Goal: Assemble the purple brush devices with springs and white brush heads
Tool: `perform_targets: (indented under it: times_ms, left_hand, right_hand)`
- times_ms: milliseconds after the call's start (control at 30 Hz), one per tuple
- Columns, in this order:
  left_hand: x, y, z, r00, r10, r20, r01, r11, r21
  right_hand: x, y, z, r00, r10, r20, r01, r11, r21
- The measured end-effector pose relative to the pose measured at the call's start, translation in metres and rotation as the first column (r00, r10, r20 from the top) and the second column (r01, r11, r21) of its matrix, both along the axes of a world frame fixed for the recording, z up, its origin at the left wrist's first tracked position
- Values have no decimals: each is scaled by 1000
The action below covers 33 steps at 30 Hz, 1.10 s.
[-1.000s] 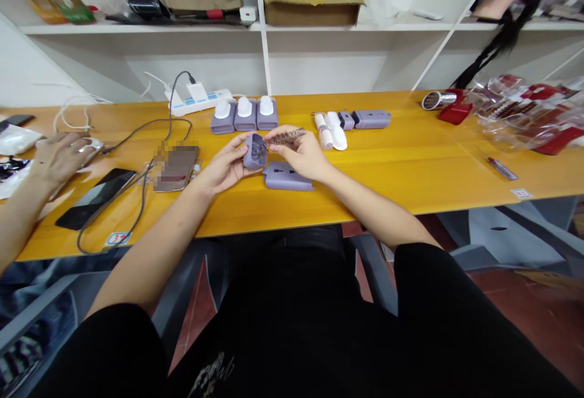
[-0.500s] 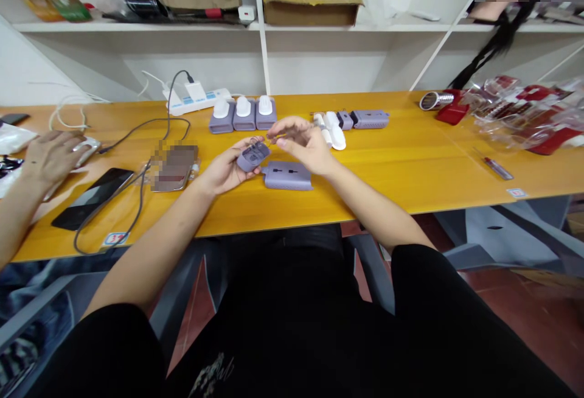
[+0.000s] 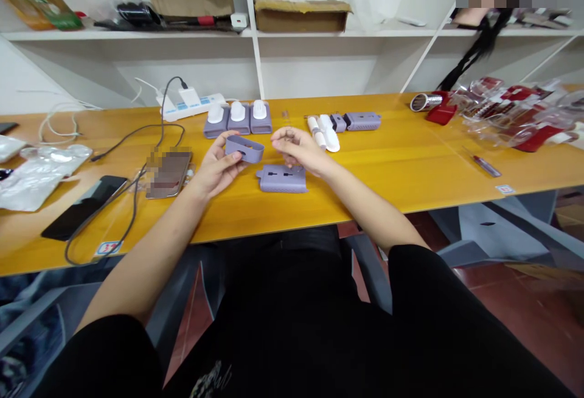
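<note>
A hollow purple oval shell (image 3: 250, 153) is held between the thumb and fingers of my left hand (image 3: 219, 170). My right hand (image 3: 296, 148) is just right of the shell, its fingers curled together; what they hold, if anything, I cannot make out. Below it on the table lies a purple casing (image 3: 283, 180) with two dark cable-shaped marks. Three purple blocks with white tops (image 3: 238, 119) stand in a row behind my left hand. Behind and right of my right hand lie white rounded parts (image 3: 328, 133) beside another purple casing (image 3: 364, 121).
A power strip (image 3: 194, 106) with cables sits at the back left. Towards the left are a black phone (image 3: 84, 206), a grey phone (image 3: 170, 174) and plastic bags (image 3: 41, 173). Clear and red plastic items (image 3: 515, 112) and a small screwdriver (image 3: 484, 164) are at the right.
My left hand has turned the purple shell so its hollow inside shows. My right hand has drawn slightly away from it. The other person's hand at the left has left the view.
</note>
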<state>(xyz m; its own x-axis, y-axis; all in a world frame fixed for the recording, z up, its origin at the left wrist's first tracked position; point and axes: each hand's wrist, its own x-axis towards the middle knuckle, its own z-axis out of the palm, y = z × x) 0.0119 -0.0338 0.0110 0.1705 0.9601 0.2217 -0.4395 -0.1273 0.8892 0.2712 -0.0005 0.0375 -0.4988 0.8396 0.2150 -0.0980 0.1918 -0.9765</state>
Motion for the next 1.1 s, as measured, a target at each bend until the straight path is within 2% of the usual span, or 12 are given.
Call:
perform_targets:
  times_ms: [133, 267, 567, 733, 833, 933, 1000, 1033, 1100]
  left_hand:
    - [3, 2, -2, 998, 58, -26, -58, 998, 33]
    - [9, 3, -4, 997, 35, -75, -32, 998, 45]
    - [17, 9, -9, 990, 70, -119, -59, 994, 94]
    - [23, 13, -14, 980, 83, -179, -66, 993, 96]
    - [28, 12, -17, 970, 89, -226, -62, 990, 125]
    - [30, 7, -18, 935, 140, -326, -71, 974, 217]
    - [27, 2, -20, 864, 187, -467, -47, 954, 297]
    - [25, 1, -21, 815, 202, -543, -18, 945, 325]
    - [20, -2, -23, 725, 206, -657, 45, 938, 344]
  right_hand:
    - [-10, -8, -3, 997, 4, 78, -12, 995, 99]
    - [-6, -8, -2, 989, -70, 130, 45, 982, 185]
    - [1, -29, 21, 918, -209, 336, 35, 888, 458]
    - [0, -41, 26, 824, -287, 489, -42, 829, 558]
    - [3, -47, 28, 747, -337, 573, -64, 822, 566]
    - [21, -42, 35, 752, -377, 541, 19, 832, 554]
    - [47, -29, 42, 738, -457, 497, 134, 820, 556]
    - [64, -20, 46, 698, -520, 491, 198, 800, 566]
    - [102, 0, 51, 548, -645, 532, 310, 748, 587]
